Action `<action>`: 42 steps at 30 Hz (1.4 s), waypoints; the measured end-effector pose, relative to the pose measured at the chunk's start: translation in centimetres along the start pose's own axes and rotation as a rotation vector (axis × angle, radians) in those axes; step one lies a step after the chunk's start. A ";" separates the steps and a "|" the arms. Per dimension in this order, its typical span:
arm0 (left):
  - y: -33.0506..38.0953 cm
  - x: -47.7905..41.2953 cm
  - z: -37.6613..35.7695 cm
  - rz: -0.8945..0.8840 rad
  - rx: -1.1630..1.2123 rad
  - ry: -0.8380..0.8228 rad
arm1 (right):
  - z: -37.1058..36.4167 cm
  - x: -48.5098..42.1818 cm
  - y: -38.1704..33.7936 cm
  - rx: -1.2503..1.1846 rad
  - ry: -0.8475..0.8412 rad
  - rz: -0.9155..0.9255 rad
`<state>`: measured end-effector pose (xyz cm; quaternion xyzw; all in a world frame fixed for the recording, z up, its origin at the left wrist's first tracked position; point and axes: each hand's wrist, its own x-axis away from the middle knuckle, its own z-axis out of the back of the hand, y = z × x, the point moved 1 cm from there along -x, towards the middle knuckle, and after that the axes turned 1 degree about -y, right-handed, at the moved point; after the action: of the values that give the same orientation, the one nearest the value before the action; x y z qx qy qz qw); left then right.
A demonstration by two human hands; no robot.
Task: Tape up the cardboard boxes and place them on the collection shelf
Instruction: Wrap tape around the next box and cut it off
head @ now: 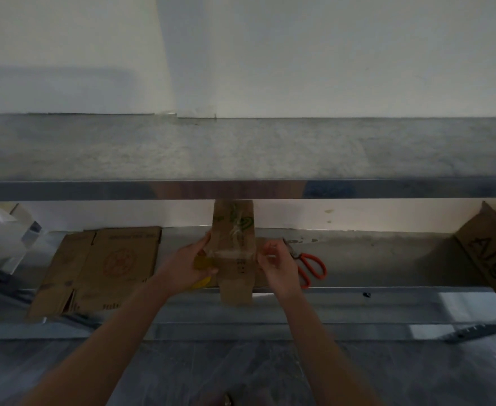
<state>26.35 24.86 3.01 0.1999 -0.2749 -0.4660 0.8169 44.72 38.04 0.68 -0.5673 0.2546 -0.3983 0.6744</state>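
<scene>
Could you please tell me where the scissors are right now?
In the head view, the orange-handled scissors lie on the lower shelf, right of centre, just behind the right hand and right of the cardboard box.

Far right, open cardboard box (487, 253): large dark lettering on its side panel, turned sideways, reads "Align"; the last letter runs to the frame edge.

Left, flattened cardboard box (100, 268) lying on the lower shelf: a red round emblem (118, 262) at the centre, a line of dark print along its far edge and more red print at the near edge. All too blurred to read.

Centre, narrow cardboard box (235, 259) standing upright: a green swirl logo (242, 221) near the top and small dark characters lower down, not legible.
</scene>
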 end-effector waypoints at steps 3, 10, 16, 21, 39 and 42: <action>-0.1 0.4 0.1 0.012 -0.023 0.024 | 0.1 0.5 -0.4 0.096 -0.010 0.070; 0.6 1.2 -0.1 -0.041 -0.058 0.031 | -1.6 3.4 1.3 0.299 0.021 0.109; -0.8 1.6 1.8 -0.121 -0.096 -0.007 | -3.0 3.5 -2.0 0.296 -0.015 0.148; -1.8 0.8 4.7 -0.142 -0.038 -0.018 | -4.5 0.8 -2.0 0.323 0.013 0.100; -6.2 -1.7 4.2 -0.155 0.396 -0.278 | -4.0 1.1 -1.7 -0.096 0.057 -0.031; -6.4 -1.7 3.7 -0.166 0.457 -0.268 | -4.2 1.5 -1.6 -0.039 0.060 0.004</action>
<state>19.09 22.93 1.66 0.3375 -0.4611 -0.4794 0.6661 41.79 34.40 1.46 -0.5673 0.2837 -0.4088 0.6562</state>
